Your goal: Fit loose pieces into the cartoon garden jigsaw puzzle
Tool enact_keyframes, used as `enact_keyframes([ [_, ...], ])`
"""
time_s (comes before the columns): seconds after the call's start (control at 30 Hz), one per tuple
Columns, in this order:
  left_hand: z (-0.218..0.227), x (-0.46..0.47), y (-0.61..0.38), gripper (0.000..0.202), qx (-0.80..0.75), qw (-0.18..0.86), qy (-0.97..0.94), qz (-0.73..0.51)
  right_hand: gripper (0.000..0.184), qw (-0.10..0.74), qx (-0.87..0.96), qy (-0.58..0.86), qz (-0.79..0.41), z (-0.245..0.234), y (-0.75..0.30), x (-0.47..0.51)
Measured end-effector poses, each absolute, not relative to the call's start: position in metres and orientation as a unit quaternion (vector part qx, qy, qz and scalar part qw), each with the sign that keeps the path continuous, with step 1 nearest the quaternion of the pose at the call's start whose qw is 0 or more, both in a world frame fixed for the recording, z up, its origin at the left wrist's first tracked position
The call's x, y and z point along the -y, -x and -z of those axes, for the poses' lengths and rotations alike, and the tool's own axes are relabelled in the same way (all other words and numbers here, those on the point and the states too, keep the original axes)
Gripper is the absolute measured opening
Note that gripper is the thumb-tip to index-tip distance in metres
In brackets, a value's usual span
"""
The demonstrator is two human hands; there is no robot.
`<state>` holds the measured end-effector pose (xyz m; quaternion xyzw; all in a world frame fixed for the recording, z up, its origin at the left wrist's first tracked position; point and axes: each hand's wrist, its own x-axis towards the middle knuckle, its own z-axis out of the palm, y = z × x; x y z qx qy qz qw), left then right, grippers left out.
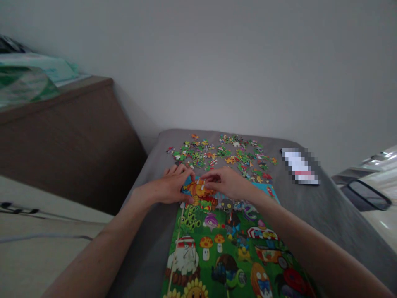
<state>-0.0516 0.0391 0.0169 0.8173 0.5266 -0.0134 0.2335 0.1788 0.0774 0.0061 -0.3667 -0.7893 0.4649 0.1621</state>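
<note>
Left hand: The left hand lay over the top left corner of the picture sheet, thumb and forefinger parted on its edge, the other fingers bent beyond it.
Right hand: The right hand reached in from the opposite side, its fingers bunched and tips angled down near the same corner — whether they pinched a piece could not be told.
Picture sheet: It lay flat beneath both hands, its top edge at the fingers and its lower part running toward the wearer between the forearms.
Loose jigsaw pieces: The loose jigsaw pieces were scattered just beyond the fingers, small, knobbed and flat, in green, orange, red and white.
Lettering: Printing on the green-and-white bag at left was too blurred to read; the phone lay behind pixelation, right of the pieces.
Artwork: Cartoon figures covered a green ground with blue at the top — orange-capped mushrooms, a yellow-petaled sunflower and a purple figure among them.
Surface: Gray, softly creased cloth covered the round-cornered surface, set near a plain pale wall.
Cabinet: The brown, straight-edged cabinet stood at left, bearing the bag.
</note>
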Motion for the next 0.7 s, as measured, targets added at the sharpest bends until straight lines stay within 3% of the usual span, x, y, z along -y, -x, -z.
enact_keyframes([
  [0.47, -0.011, -0.042, 0.055, 0.066, -0.523, 0.229, -0.821, -0.012, 0.009, 0.134, 0.838, 0.373, -0.376, 0.004, -0.158, -0.097],
  [0.7, -0.011, -0.042, 0.053, 0.067, -0.524, 0.228, -0.821, -0.003, 0.013, 0.129, 0.854, 0.397, -0.311, -0.001, -0.151, -0.091],
])
